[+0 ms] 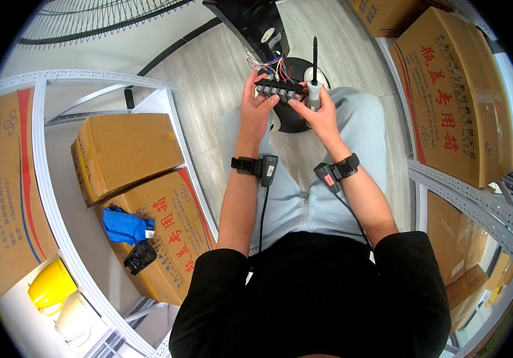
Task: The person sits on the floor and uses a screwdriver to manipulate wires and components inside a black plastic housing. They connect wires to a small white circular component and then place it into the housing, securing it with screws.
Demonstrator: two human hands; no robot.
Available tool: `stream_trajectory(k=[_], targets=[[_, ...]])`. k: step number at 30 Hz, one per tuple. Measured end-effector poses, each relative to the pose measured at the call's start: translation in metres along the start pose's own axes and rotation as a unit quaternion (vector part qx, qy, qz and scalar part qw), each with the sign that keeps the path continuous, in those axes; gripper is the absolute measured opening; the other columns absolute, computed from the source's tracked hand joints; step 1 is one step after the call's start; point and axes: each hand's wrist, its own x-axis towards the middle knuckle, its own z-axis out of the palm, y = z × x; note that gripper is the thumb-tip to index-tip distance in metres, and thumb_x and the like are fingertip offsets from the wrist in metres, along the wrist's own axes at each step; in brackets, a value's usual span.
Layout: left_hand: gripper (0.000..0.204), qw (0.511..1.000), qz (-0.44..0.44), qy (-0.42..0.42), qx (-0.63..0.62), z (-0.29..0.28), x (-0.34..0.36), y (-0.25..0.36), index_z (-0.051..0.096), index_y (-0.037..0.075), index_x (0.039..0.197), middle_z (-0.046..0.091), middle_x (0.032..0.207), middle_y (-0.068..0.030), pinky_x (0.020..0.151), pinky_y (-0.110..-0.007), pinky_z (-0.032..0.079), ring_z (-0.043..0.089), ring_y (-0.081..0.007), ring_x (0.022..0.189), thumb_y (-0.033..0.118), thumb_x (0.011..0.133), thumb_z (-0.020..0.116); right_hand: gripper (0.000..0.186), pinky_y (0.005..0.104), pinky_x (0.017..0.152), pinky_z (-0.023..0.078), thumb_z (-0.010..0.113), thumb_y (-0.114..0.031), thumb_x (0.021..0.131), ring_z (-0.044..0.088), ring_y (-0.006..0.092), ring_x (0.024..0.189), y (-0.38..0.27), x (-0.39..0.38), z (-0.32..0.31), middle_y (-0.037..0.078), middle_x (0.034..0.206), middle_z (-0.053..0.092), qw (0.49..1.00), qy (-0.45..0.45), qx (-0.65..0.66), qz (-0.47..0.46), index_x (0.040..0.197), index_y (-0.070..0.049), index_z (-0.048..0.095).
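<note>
My left hand [254, 114] is closed around the left end of a black push-button switch block [277, 90] with a row of grey keys. Red, white and other coloured wires [276, 67] run from the block up to an opened black fan housing [250, 24]. Against the block's right end rests the thumb of my right hand [323, 119]. That hand also grips a screwdriver [314, 97] with a pale handle, its dark shaft pointing up and away from me. Under the hands, between my knees, stands a round black fan base [295, 118].
A fan grille [107, 21] leans at the upper left. White metal shelving [40, 119] with cardboard boxes [128, 152] flanks me on the left, and more boxes [453, 95] fill the right-hand shelves. A blue cloth [125, 225], a black item [140, 258] and a yellow mug [52, 286] lie left.
</note>
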Motion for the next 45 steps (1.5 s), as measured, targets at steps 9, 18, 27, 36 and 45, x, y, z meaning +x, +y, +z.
stream_trajectory(k=[9, 18, 27, 36, 45], targets=[[0.092, 0.999, 0.021, 0.016, -0.028, 0.003, -0.002, -0.002, 0.013, 0.002, 0.149, 0.035, 0.143, -0.0152, 0.104, -0.038, 0.042, 0.048, -0.0259, 0.123, -0.013, 0.075, 0.067, 0.044, 0.0222, 0.067, 0.045, 0.082, -0.018, 0.075, 0.053, 0.0048, 0.075, 0.001, 0.0, 0.001, -0.002, 0.094, 0.063, 1.0, -0.018, -0.018, -0.001, 0.11, -0.006, 0.058], [0.085, 0.998, -0.006, -0.031, -0.056, -0.002, 0.0, -0.005, 0.026, 0.009, 0.143, 0.04, 0.136, -0.0112, 0.107, -0.042, 0.039, 0.045, -0.0256, 0.126, -0.013, 0.073, 0.069, 0.044, 0.0219, 0.065, 0.044, 0.083, -0.019, 0.074, 0.05, 0.0043, 0.072, 0.002, -0.001, 0.002, -0.004, 0.091, 0.058, 0.999, -0.029, -0.033, -0.001, 0.109, -0.008, 0.058], [0.093, 0.998, -0.017, -0.024, -0.062, 0.005, -0.005, 0.002, 0.022, 0.018, 0.146, 0.035, 0.139, -0.0098, 0.107, -0.041, 0.039, 0.043, -0.0247, 0.126, -0.014, 0.072, 0.069, 0.045, 0.022, 0.066, 0.044, 0.082, -0.021, 0.075, 0.05, 0.0052, 0.073, -0.001, -0.002, 0.003, -0.004, 0.091, 0.058, 0.998, -0.042, -0.039, 0.017, 0.111, -0.008, 0.059], [0.097, 0.997, -0.015, -0.036, -0.071, 0.009, -0.005, 0.003, 0.017, 0.019, 0.149, 0.037, 0.141, -0.0116, 0.108, -0.042, 0.039, 0.044, -0.0264, 0.127, -0.015, 0.074, 0.068, 0.046, 0.0216, 0.067, 0.043, 0.081, -0.024, 0.077, 0.05, 0.005, 0.075, 0.002, -0.003, 0.004, -0.004, 0.092, 0.057, 0.998, -0.043, -0.033, 0.017, 0.114, -0.008, 0.059], [0.097, 0.997, -0.017, -0.038, -0.069, 0.011, -0.006, 0.004, 0.016, 0.019, 0.15, 0.039, 0.141, -0.013, 0.107, -0.041, 0.04, 0.045, -0.0268, 0.126, -0.013, 0.075, 0.069, 0.047, 0.0212, 0.064, 0.043, 0.08, -0.022, 0.078, 0.051, 0.005, 0.074, 0.002, -0.003, 0.003, -0.003, 0.093, 0.058, 0.998, -0.042, -0.037, 0.007, 0.117, -0.007, 0.06]])
